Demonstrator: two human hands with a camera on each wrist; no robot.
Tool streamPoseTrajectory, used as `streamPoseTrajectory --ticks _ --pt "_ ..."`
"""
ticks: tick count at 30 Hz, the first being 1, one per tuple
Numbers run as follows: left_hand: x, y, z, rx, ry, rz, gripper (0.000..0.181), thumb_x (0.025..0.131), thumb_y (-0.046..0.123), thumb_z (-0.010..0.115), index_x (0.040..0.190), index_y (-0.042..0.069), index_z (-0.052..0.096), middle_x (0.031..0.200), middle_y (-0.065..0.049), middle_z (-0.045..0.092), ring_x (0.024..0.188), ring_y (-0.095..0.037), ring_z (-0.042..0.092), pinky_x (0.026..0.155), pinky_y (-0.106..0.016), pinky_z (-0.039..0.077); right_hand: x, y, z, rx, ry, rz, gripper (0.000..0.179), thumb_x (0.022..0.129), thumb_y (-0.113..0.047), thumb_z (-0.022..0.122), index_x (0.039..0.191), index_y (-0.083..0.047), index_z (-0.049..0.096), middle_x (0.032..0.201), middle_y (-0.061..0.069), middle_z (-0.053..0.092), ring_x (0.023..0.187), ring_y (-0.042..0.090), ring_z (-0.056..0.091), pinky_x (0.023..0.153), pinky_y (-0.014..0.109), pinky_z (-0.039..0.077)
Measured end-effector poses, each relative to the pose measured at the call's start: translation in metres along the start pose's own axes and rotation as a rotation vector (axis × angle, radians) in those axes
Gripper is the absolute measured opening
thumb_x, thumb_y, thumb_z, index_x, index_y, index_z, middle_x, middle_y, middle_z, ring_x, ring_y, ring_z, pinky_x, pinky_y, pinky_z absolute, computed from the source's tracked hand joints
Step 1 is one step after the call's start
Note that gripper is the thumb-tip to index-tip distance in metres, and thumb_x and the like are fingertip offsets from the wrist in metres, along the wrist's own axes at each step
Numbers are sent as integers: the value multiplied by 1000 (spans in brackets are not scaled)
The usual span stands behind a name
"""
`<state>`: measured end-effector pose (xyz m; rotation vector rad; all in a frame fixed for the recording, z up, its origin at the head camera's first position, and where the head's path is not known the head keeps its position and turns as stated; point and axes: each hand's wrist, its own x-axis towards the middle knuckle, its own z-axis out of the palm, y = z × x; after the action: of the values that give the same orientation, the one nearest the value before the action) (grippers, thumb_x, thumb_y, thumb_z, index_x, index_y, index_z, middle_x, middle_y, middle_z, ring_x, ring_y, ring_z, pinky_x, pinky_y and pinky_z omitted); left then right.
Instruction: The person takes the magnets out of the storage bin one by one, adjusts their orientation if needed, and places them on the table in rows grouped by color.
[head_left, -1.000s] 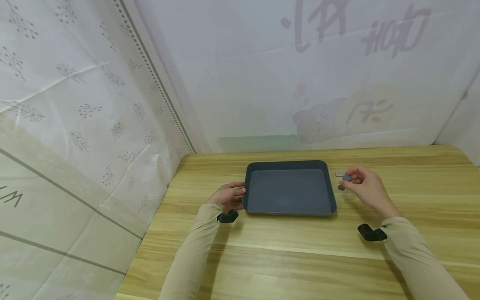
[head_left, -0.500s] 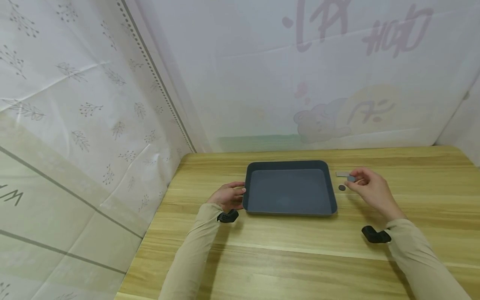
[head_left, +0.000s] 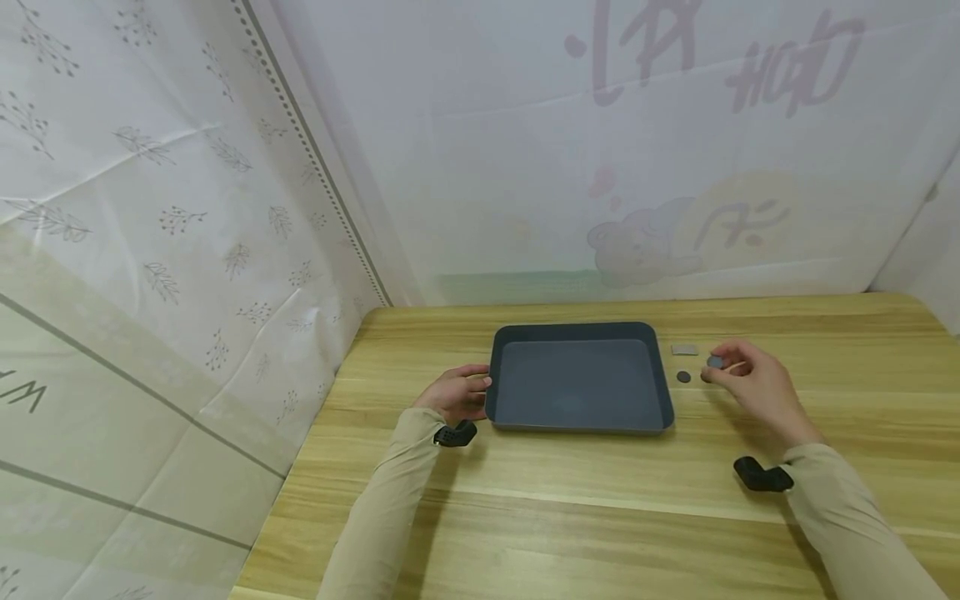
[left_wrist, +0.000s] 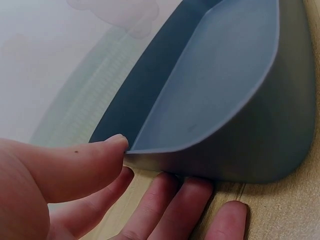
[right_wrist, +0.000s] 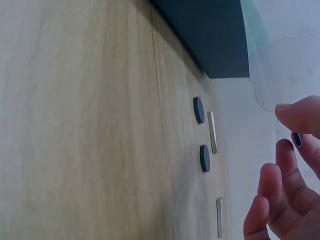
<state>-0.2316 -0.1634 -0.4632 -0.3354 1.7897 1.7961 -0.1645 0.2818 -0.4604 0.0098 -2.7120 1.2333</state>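
A dark grey rectangular baking tray (head_left: 577, 430) lies on the wooden table. My left hand (head_left: 456, 392) holds its left side, thumb at the rim and fingers low along the outer wall in the left wrist view. Right of the tray, my right hand (head_left: 757, 387) pinches a small grey disc (head_left: 716, 362) between thumb and forefinger, above the tabletop. One dark disc (head_left: 683, 377) and a thin silvery rectangular piece (head_left: 684, 350) lie between tray and hand. The right wrist view shows a second dark disc (right_wrist: 205, 158) and another silvery piece (right_wrist: 219, 217) on the table, mostly hidden by my hand in the head view.
The wooden table (head_left: 540, 517) reaches back to a pale printed curtain (head_left: 510, 167). Another patterned curtain (head_left: 187, 250) hangs along its left edge. Black wrist-worn devices sit at both sleeve cuffs.
My right hand has moved a little to the right with its disc, uncovering the silvery piece and the dark disc near the tray. My left hand and the tray have stayed put.
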Motion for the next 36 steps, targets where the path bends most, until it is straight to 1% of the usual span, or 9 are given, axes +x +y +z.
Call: streamPoseTrajectory --ticks 4,9,11,15,20,22,25,29,36 --pt "-2 0 0 9 8 4 45 97 11 57 140 13 49 100 -7 66 86 -20 64 69 -34 52 -1 6 -2 0 11 9 34 93 -28 66 115 -3 59 98 9 59 72 -5 49 57 21 46" --pt "-2 0 0 25 8 3 45 97 12 58 141 13 48 102 -7 66 86 -20 65 70 -34 53 -3 12 -5 1 20 21 38 93 -27 65 120 0 59 98 9 58 71 -6 49 56 21 46" --pt "-1 0 -1 28 8 1 46 97 12 58 141 13 47 102 -7 66 87 -20 65 70 -34 53 -3 13 -6 2 19 31 40 93 -28 65 122 -1 59 99 10 58 71 -7 48 56 21 46" --pt "-2 0 -1 31 5 -1 46 97 11 58 142 13 47 101 -6 66 86 -20 65 70 -34 53 -4 18 -9 -3 22 41 42 93 -29 65 125 -2 58 99 8 58 72 -7 48 56 21 46" --pt "-2 1 -1 33 4 0 45 97 11 57 141 13 48 100 -6 66 85 -20 64 69 -34 52 -4 25 -10 -20 26 46 41 93 -29 66 123 -3 60 96 6 56 73 -7 47 58 19 43" --pt "-2 1 -1 32 4 0 45 97 11 57 141 13 48 100 -6 66 85 -20 64 69 -34 53 -4 27 -11 -33 27 46 39 93 -29 66 121 -2 61 96 7 55 72 -7 46 59 19 42" --pt "-1 1 -1 31 0 2 45 97 11 57 141 13 48 100 -6 66 85 -20 65 70 -34 53 -5 29 -11 -49 27 48 38 93 -29 65 117 1 60 98 13 56 72 -9 44 60 18 41" --pt "0 0 -1 32 -4 2 45 97 11 57 141 13 48 100 -6 66 86 -20 65 70 -34 53 -5 31 -12 -60 21 60 40 93 -29 65 116 4 59 103 20 57 72 -12 41 60 17 40" --pt "1 0 -1 25 4 -1 44 97 11 57 140 12 48 99 -6 67 84 -19 65 69 -34 53 -3 39 -14 -70 22 70 40 93 -30 65 116 3 60 102 19 58 72 -12 41 61 17 39"
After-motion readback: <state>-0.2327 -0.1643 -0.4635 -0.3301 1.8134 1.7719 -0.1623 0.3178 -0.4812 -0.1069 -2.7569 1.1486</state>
